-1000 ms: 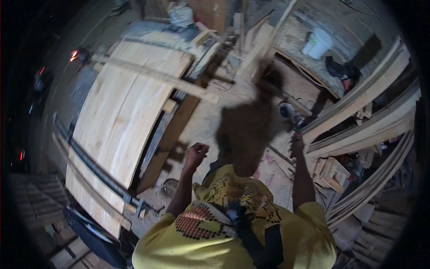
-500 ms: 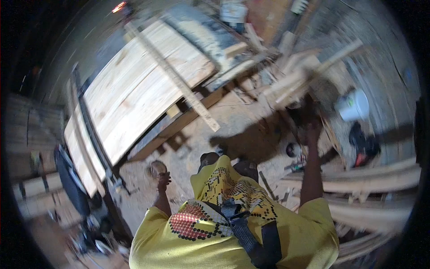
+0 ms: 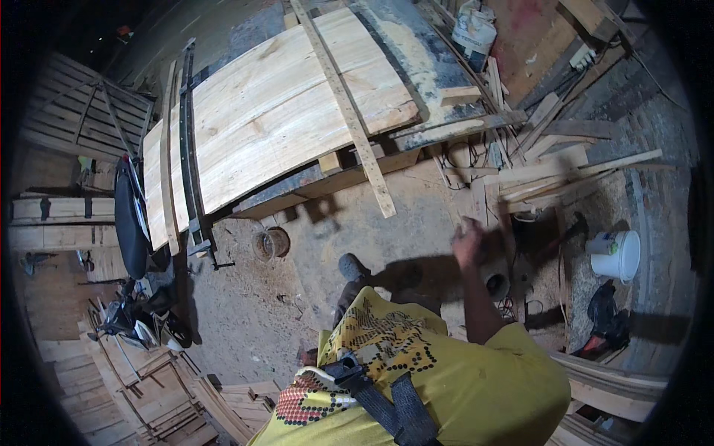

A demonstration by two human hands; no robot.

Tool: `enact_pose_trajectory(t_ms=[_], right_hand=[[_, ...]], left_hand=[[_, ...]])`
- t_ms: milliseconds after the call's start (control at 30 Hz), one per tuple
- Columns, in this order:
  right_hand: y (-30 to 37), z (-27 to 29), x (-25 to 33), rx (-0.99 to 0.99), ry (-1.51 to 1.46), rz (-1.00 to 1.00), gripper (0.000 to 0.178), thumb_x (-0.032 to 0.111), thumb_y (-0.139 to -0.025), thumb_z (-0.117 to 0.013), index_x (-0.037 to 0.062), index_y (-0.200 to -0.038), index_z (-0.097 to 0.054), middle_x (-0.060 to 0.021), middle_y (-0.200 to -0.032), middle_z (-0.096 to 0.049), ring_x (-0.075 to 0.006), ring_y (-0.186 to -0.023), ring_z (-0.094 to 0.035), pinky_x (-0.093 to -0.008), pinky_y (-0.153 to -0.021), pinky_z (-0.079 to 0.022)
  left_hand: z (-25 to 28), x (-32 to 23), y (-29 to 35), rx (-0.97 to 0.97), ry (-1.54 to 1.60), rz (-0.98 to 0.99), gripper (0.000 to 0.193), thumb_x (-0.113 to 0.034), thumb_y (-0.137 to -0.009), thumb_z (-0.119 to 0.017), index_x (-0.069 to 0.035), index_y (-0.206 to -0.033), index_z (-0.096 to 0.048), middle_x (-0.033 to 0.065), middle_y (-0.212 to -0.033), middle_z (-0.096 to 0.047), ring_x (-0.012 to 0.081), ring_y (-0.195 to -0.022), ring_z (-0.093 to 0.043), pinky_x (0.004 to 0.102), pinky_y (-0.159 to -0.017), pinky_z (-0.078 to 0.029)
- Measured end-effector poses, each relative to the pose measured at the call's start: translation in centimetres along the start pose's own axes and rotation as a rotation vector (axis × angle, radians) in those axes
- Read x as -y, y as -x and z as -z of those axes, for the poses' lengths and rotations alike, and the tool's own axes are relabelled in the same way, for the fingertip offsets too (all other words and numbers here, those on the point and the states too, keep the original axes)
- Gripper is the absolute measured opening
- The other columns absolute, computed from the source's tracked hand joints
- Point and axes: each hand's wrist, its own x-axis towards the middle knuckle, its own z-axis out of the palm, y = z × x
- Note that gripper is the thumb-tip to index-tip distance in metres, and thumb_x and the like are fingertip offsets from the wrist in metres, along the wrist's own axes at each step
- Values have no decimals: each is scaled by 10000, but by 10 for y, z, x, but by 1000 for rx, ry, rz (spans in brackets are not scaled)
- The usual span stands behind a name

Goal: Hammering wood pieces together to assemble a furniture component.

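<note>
My right hand (image 3: 468, 241) is held out over the dusty floor, its fingers loosely bent and apart, with nothing visible in them. It is nearest to a pile of wooden strips (image 3: 550, 186) on the right. Only a small part of my left hand (image 3: 306, 357) shows beside my yellow shirt, and its fingers are hidden. Ahead on the left, a wide pale wooden panel (image 3: 275, 104) lies on a workbench. A long wooden batten (image 3: 346, 108) crosses the panel. Near its left end sit a dark metal bar clamp (image 3: 189, 149) and another batten (image 3: 169, 163).
A round bowl-like container (image 3: 272, 243) stands on the floor before the bench. On the right are a white bucket (image 3: 616, 255) and a black bag (image 3: 606, 316). A motorcycle (image 3: 149, 320) stands at left, and stacked boards (image 3: 617, 386) lie at lower right.
My view and body have turned, so the bench appears farther right. My right hand has come inward from the wood pile; my left hand has dropped back beside my shirt.
</note>
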Motion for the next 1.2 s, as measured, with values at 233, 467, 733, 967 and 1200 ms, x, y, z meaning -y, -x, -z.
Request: enact_pose_trajectory(t_ms=[233, 467, 733, 967, 1200], right_hand=[[-65, -40, 120, 13, -253, 74, 219, 141, -950, -574, 23, -1108, -669, -213, -1073, -679, -403, -1020, -633, -438, -913, -493], [-119, -39, 192, -151, -348, 141, 242, 198, -976, -570, 12, -1086, -678, -200, -1050, -675, -386, -1000, -632, -444, -878, -495], [-248, -30, 294, -108, -180, 236, 313, 306, -997, -569, 21, -1045, -690, -207, -981, -676, -400, -971, -632, -472, -833, -489], [-449, -112, 304, -67, -7, 173, 446, 407, -1006, -490, 19, -1052, -706, -266, -1030, -681, -441, -999, -636, -546, -861, -480], [-510, -198, 316, 168, 52, -51, 723, 543, -1022, -295, -52, -1101, -698, -333, -1167, -638, -500, -1162, -579, -535, -1021, -439]], left_hand=[[17, 13, 0, -94, 275, 3, 297, -330, -950, -657, -61, -1078, -659, 87, -916, -726, 206, -709, -702, 325, -593, -540], [64, -53, -21, -345, 310, 131, 364, -319, -973, -635, 14, -1119, -640, 157, -1036, -717, 256, -819, -698, 381, -706, -561], [98, -62, -23, -420, 292, 257, 459, -354, -959, -650, 19, -1222, -595, 153, -1023, -721, 247, -763, -710, 358, -639, -553], [55, -93, -3, -464, 319, 284, 395, -340, -964, -626, 26, -1113, -643, 147, -933, -724, 207, -716, -702, 324, -605, -535], [19, -152, 4, -493, 312, 282, 385, -331, -967, -629, 24, -1116, -645, 143, -935, -723, 202, -724, -699, 320, -616, -534]])
